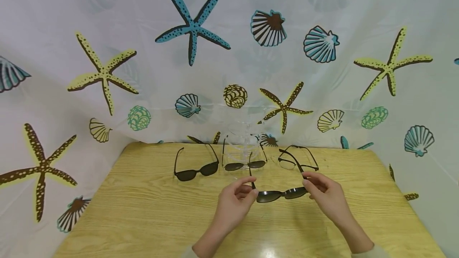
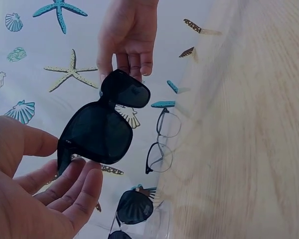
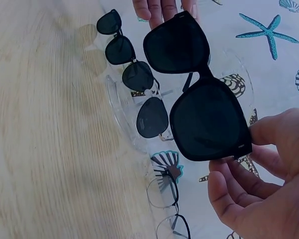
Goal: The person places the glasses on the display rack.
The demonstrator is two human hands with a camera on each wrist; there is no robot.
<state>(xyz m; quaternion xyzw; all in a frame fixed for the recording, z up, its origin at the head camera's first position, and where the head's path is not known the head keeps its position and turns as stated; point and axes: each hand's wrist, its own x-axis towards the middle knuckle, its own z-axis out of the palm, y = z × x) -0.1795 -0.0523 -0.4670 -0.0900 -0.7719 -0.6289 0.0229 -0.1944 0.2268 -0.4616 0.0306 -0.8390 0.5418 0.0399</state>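
A pair of black sunglasses [image 1: 269, 196] is held up over the near part of the table, dark lenses facing the wearer of the camera and temples unfolded away. My left hand [image 1: 234, 202] pinches the left temple near its hinge between thumb and fingers. At the other end, my right hand [image 1: 328, 196] pinches the right temple close to the frame. Both lenses show large in the right wrist view, where the sunglasses [image 3: 209, 124] partly cover the things behind them. The left wrist view shows the same sunglasses [image 2: 97, 132] between the two hands.
Behind, a second black pair of sunglasses [image 1: 187, 175] lies on the wooden table [image 1: 143, 202]. Thin-framed sunglasses [image 1: 234, 166] sit at a clear plastic stand [image 1: 245, 146]. Clear-lensed eyeglasses [image 1: 287, 165] lie to its right. A sea-patterned curtain [image 1: 229, 71] hangs along the back.
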